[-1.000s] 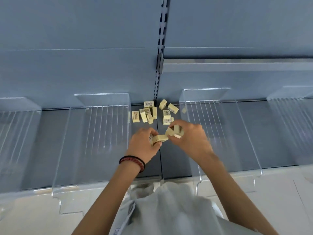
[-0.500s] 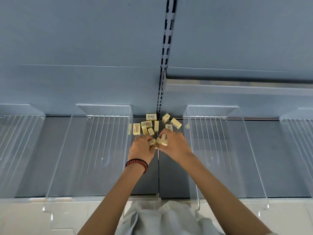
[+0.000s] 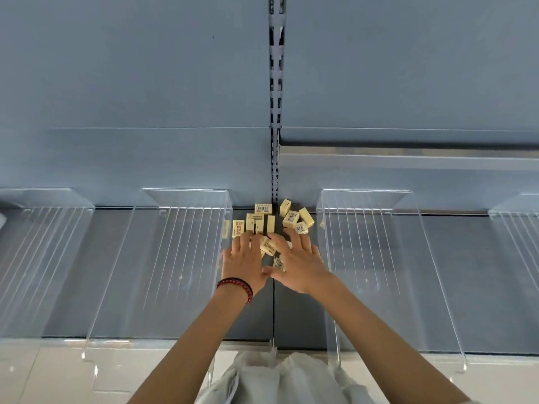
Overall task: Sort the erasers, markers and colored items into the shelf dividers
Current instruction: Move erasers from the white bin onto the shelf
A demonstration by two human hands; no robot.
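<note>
Head view: left hand (image 3: pixel 243 265) and right hand (image 3: pixel 299 265), fingers spread flat, touch the erasers (image 3: pixel 291 219).

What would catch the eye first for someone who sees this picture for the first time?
The heap of small pale yellow block erasers with barcode labels stands out, at the back of the grey shelf, between two clear acrylic dividers. Both hands lie spread on its near edge: the left hand, with a red and black bead bracelet on its wrist, and the right hand beside it.
</note>
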